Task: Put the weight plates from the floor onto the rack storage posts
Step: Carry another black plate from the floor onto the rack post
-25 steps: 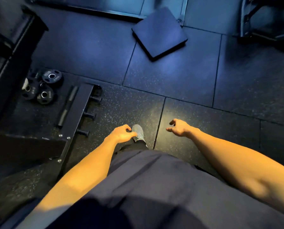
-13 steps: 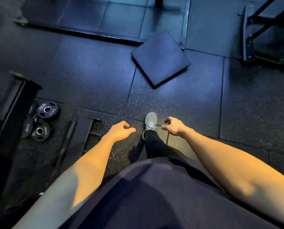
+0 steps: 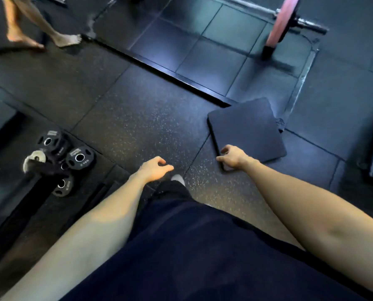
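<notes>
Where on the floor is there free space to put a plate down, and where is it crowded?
Free: the speckled black rubber floor between the small black weight plates and the square dark foam pad, ahead of the empty left hand. Crowded: the left side, where the plates cluster.

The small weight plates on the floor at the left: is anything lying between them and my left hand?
Nothing visible does. Only bare speckled floor mat lies between the left hand and the weight plates. Both hands hold nothing.
</notes>
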`<action>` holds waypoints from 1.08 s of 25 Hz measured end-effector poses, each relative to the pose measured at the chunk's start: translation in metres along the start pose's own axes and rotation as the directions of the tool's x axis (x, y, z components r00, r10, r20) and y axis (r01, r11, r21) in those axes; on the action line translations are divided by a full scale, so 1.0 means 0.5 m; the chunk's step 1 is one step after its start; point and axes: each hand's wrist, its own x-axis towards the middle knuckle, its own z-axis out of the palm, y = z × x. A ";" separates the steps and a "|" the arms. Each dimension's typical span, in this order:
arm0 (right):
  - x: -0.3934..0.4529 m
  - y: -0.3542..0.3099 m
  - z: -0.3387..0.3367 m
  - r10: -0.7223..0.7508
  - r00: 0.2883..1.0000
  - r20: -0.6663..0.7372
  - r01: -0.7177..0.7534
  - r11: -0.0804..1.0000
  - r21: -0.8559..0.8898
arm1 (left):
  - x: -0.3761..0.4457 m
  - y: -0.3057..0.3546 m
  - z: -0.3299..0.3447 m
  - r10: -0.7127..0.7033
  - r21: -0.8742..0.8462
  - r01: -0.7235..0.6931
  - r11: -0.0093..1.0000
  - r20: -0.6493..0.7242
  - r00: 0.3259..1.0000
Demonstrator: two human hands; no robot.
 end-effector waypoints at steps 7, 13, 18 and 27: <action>0.333 -0.269 -0.165 -0.106 0.989 0.105 0.127 0.969 -0.211 | 0.272 0.067 -0.219 -0.087 -0.153 0.080 0.985 -0.039 0.995; 0.541 -0.583 -0.264 -0.244 0.938 0.245 0.320 0.882 -0.347 | 0.399 0.066 -0.485 -0.254 -0.347 0.211 0.914 -0.085 0.963; 0.672 -0.859 -0.240 -0.325 0.819 0.473 0.542 0.709 -0.451 | 0.442 -0.009 -0.613 -0.473 -0.627 0.309 0.716 -0.109 0.874; 0.807 -1.330 -0.118 -0.299 0.497 0.815 0.867 0.217 -0.449 | 0.437 -0.088 -0.716 -0.822 -0.981 0.189 0.050 0.067 0.565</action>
